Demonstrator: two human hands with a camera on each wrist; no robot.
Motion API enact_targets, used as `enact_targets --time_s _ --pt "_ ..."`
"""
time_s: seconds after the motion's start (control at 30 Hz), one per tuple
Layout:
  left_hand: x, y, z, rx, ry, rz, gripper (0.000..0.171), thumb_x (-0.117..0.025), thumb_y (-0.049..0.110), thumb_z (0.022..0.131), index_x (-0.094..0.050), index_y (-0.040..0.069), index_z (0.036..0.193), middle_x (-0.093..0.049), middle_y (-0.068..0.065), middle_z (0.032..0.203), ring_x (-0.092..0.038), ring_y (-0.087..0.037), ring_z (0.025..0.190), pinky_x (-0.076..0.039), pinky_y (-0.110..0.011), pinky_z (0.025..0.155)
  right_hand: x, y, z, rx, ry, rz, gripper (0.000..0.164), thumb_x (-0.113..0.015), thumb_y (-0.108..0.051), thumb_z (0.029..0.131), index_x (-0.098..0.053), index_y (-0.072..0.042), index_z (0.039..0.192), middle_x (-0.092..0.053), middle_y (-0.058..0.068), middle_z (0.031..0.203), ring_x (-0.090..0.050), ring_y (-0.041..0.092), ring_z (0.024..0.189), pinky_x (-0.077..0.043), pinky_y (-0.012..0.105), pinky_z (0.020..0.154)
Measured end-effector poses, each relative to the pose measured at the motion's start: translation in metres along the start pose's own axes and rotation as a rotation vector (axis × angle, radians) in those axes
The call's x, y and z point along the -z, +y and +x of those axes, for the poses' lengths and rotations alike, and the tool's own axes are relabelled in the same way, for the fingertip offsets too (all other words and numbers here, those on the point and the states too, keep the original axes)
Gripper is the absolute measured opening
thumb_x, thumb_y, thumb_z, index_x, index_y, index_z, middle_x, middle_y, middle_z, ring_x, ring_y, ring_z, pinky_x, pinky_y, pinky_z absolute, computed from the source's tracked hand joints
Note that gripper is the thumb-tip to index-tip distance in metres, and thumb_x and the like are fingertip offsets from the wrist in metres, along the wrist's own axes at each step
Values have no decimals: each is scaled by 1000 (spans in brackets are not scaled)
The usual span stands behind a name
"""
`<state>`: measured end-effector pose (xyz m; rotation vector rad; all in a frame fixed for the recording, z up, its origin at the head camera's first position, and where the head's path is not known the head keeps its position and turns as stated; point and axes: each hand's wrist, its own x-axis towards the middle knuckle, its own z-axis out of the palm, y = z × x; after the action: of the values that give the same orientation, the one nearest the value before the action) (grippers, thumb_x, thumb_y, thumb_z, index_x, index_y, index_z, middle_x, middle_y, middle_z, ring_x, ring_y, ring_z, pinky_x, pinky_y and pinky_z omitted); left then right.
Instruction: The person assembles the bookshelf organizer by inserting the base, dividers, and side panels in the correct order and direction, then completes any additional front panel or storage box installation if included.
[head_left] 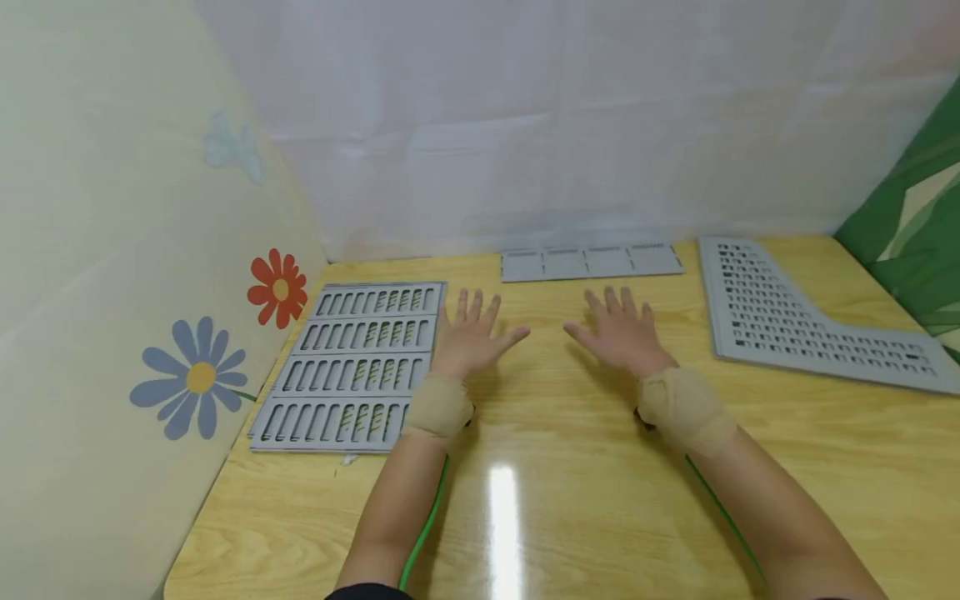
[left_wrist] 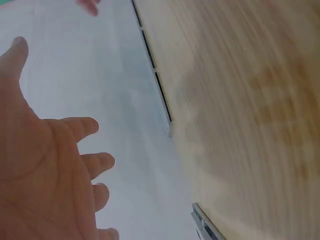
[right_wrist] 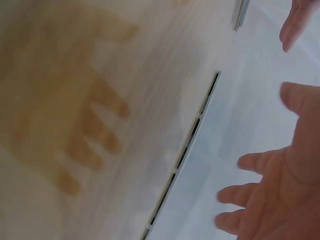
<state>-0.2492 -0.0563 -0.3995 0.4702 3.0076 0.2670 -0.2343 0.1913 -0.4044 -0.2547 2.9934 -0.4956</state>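
Observation:
My left hand (head_left: 471, 337) hovers palm down over the table with its fingers spread, near the right edge of a grey slotted panel (head_left: 281, 410). Nothing is in it; the left wrist view shows the bare palm (left_wrist: 40, 170). To the right, my right hand (head_left: 622, 333) is held the same way, fingers straight and apart, holding nothing. Beyond both hands a long grey panel (head_left: 566, 265) with four sections lies along the back of the table. An L-shaped grey board (head_left: 795, 333) with rows of small holes lies right of the right hand.
The wood-grain table (head_left: 555, 500) meets a white sheet (head_left: 480, 125) at the back. A cream wall with flower pictures (head_left: 200, 377) stands on the left, and a green leaf-patterned surface (head_left: 915, 200) on the right. Green cables (head_left: 427, 525) run along both forearms from the wrist bands.

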Motion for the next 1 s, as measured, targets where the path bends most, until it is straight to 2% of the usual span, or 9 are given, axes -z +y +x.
enact_targets --time_s 0.13,0.23,0.33,0.43,0.53,0.67,0.8,0.9,1.0 --pt "7 -10 -13 -48 12 -95 85 -26 74 88 -19 19 153 -10 -11 158 4 -28 144 -3 -58 110 -2 -6 -5 42 -10 113 84 -33 -60 96 -15 2 150 -13 33 150 -7 50 138 -7 64 107" --pt "15 -26 -26 -83 -14 -243 78 -37 64 93 -25 13 151 -20 -14 155 -10 -31 143 -11 -54 112 -5 -16 -7 79 -20 300 74 -39 -48 99 -20 3 148 -23 30 149 -20 46 136 -18 59 108" --pt "24 -53 -40 -57 -46 -382 73 -42 56 95 -29 9 149 -27 -15 152 -22 -33 140 -19 -50 111 -12 -35 -10 114 -26 501 62 -45 -37 100 -29 3 145 -36 27 144 -34 42 131 -30 55 104" --pt "37 -88 -51 48 -74 -421 73 -41 55 96 -27 6 149 -28 -17 151 -26 -36 138 -24 -51 109 -23 -61 -12 152 -42 621 52 -47 -29 100 -38 3 141 -47 25 134 -46 39 123 -39 51 99" --pt "50 -124 -59 177 -109 -329 78 -35 58 96 -22 3 150 -25 -23 151 -23 -42 137 -20 -58 107 -35 -90 -13 187 -91 738 48 -49 -23 100 -40 4 139 -53 23 127 -51 35 118 -42 46 97" --pt "63 -163 -68 320 -147 -239 84 -29 61 96 -16 -2 150 -19 -30 150 -15 -49 136 -17 -63 106 -50 -126 -19 201 -211 911 51 -48 -18 99 -32 4 142 -50 24 132 -50 34 120 -41 45 99" --pt "67 -184 -73 444 -147 -305 83 -29 56 97 -14 -9 147 -19 -35 147 -17 -50 135 -22 -59 106 -59 -151 -30 140 -323 1097 58 -48 -16 99 -21 4 146 -42 28 138 -44 37 125 -38 45 102" --pt "64 -193 -76 498 -115 -369 80 -29 52 98 -20 -12 144 -26 -37 143 -29 -49 130 -29 -55 104 -70 -162 -33 64 -384 1282 64 -49 -11 97 -13 5 147 -37 31 139 -40 40 128 -37 44 103" --pt "58 -200 -81 556 -91 -415 80 -30 51 97 -19 -14 143 -24 -38 142 -28 -49 130 -27 -55 105 -85 -168 -33 30 -424 1417 66 -50 -6 95 -10 7 146 -36 33 138 -38 40 129 -36 43 104"
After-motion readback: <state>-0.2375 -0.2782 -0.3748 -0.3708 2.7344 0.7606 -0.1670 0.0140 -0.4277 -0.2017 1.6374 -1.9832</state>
